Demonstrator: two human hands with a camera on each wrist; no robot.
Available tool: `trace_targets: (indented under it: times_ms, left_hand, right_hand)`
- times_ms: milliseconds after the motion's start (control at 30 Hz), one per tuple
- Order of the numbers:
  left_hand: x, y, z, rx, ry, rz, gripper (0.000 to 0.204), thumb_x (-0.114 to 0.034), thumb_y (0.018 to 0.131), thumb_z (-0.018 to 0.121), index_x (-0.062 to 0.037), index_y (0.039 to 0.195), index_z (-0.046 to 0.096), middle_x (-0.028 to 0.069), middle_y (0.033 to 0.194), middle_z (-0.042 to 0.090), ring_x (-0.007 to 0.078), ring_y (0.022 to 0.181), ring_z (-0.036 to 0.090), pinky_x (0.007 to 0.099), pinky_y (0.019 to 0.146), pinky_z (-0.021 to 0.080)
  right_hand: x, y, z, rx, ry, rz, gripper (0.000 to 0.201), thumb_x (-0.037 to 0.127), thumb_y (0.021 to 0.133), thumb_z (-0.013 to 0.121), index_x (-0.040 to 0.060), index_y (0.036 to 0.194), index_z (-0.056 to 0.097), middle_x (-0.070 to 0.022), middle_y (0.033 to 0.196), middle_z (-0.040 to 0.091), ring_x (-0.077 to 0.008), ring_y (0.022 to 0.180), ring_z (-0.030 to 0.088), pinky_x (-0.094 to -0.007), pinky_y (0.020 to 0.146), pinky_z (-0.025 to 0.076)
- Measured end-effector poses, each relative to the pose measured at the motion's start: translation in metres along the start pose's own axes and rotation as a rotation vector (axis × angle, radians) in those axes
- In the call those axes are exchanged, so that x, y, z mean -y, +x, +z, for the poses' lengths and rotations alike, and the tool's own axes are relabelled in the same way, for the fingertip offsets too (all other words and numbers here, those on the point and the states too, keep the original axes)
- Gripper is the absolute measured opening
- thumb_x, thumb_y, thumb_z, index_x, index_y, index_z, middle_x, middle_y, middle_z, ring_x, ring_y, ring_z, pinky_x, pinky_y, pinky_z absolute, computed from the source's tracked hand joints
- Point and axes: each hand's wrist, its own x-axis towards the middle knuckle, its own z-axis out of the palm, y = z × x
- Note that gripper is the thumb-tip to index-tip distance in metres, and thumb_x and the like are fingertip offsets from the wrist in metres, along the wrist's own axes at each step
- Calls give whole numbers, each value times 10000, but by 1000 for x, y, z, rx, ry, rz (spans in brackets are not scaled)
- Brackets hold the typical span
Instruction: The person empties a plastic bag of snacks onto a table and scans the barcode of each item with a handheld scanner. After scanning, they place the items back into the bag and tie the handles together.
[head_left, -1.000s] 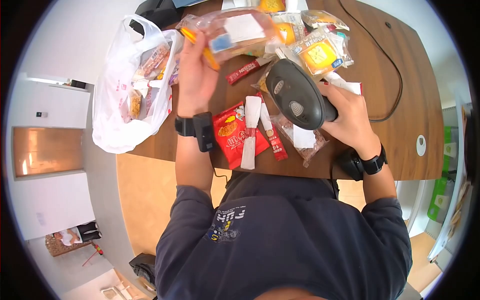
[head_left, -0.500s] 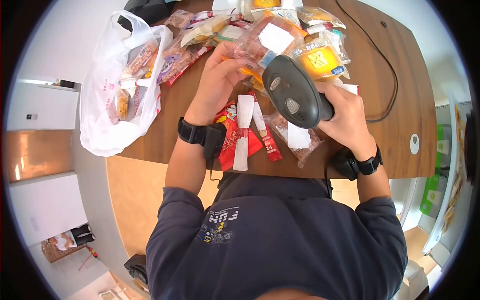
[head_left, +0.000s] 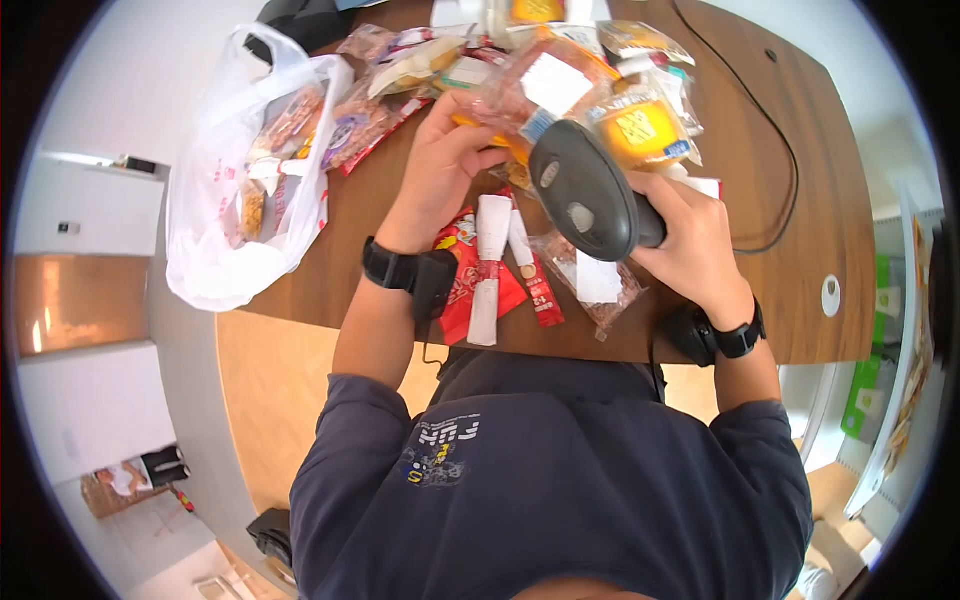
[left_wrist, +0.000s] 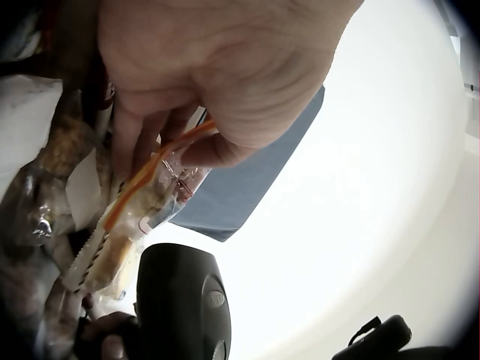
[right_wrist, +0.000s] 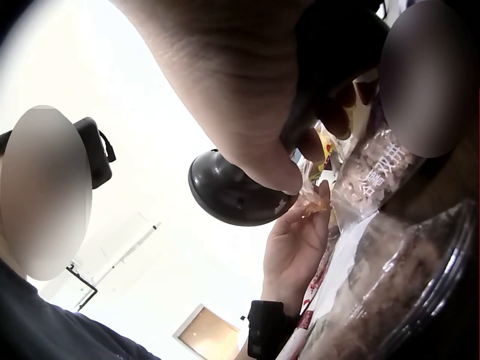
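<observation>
My left hand (head_left: pixel 436 172) pinches a clear snack packet (head_left: pixel 508 92) by its orange-trimmed edge. A white label with a barcode faces up on the packet. In the left wrist view the orange strip (left_wrist: pixel 142 176) runs between thumb and fingers. My right hand (head_left: pixel 692 228) grips the handle of a dark grey barcode scanner (head_left: pixel 580 190). The scanner's head overlaps the packet's lower edge in the head view, close to the label. From the right wrist, the scanner (right_wrist: pixel 238 191) appears dark and rounded, with the left hand beyond it.
A white plastic bag (head_left: pixel 205 225) of snacks stands at the table's left. Wrapped yellow cakes (head_left: pixel 640 128) and other packets crowd the back. Nearer lie a red snack packet (head_left: pixel 460 300), stick sachets (head_left: pixel 538 285) and a labelled clear packet (head_left: pixel 610 285). A black cable (head_left: pixel 780 140) curves along the right.
My left hand has brought the packet from the upper left rightward to the scanner's head, uncovering snacks behind it. Over the last half second both hands have barely moved.
</observation>
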Motion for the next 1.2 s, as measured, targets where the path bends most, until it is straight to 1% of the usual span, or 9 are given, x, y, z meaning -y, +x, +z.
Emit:
trace_targets:
  times_ms: [400, 533, 667, 800, 867, 933, 1067, 1133, 1200]
  left_hand:
    - [-21, 1, -15, -244, -3, 401, 110, 18, 917, 495, -77, 950, 538, 130, 1143, 649, 259, 1108, 631, 463, 930, 550]
    - [-66, -18, -43, -614, -94, 763, 74, 23, 902, 528, -49, 916, 530, 118, 1028, 633, 243, 991, 656, 456, 906, 568]
    - [-115, -46, -94, -759, -25, 863, 65, 2, 915, 529, 1, 979, 541, 150, 1099, 612, 265, 1039, 629, 416, 944, 556]
    - [-134, -66, -145, -763, -30, 757, 225, -40, 950, 502, 73, 1144, 515, 182, 1192, 593, 307, 1113, 605, 383, 967, 548]
    - [-132, -73, -131, -773, -363, 598, 300, -12, 967, 446, 117, 1237, 463, 246, 1299, 528, 360, 1236, 535, 410, 1054, 487]
    - [-115, -70, -108, -854, -225, 548, 362, -65, 988, 449, 127, 1294, 418, 280, 1308, 516, 375, 1255, 521, 407, 1063, 478]
    - [-81, -79, -65, -663, 103, 238, 350, -192, 986, 529, 27, 1258, 499, 206, 1186, 625, 306, 1036, 658, 379, 886, 567]
    - [-66, -81, -30, -407, 442, -25, 310, -188, 994, 520, 7, 1231, 563, 147, 1186, 647, 233, 1011, 657, 315, 867, 540]
    - [-39, -84, -17, -294, 909, -37, 267, -200, 976, 567, -7, 1150, 630, 100, 1136, 672, 174, 915, 660, 283, 819, 520]
  right_hand:
    - [5, 2, 2, 38, -25, -1, 496, 90, 612, 795, 111, 1085, 647, -116, 918, 688, -322, 817, 664, -388, 689, 531]
    - [3, 4, 4, 21, -22, -16, 487, 86, 621, 792, 105, 1084, 645, -117, 917, 689, -320, 815, 665, -382, 687, 533]
    - [6, 2, 0, 58, -47, -9, 467, 86, 637, 779, 106, 1085, 645, -113, 912, 689, -314, 815, 667, -373, 689, 535]
    - [9, 1, -1, 50, -54, 12, 447, 94, 655, 762, 114, 1086, 646, -102, 902, 686, -310, 810, 664, -379, 691, 533]
    - [8, 1, -1, 48, -56, -19, 435, 107, 667, 748, 125, 1090, 647, -91, 894, 683, -308, 800, 660, -390, 688, 530]
    - [6, 0, 1, 33, -59, -13, 428, 117, 673, 744, 134, 1089, 647, -82, 881, 681, -306, 794, 657, -399, 683, 528]
    - [4, 0, 4, 39, -57, -35, 408, 131, 688, 749, 139, 1083, 647, -73, 896, 693, -296, 810, 664, -391, 679, 529]
    - [3, 0, 4, 27, -65, -53, 400, 144, 699, 755, 143, 1085, 647, -74, 909, 697, -295, 815, 667, -387, 675, 530]
    - [2, -1, 6, 33, -68, -48, 395, 151, 706, 759, 146, 1085, 648, -72, 903, 696, -294, 809, 667, -383, 670, 528]
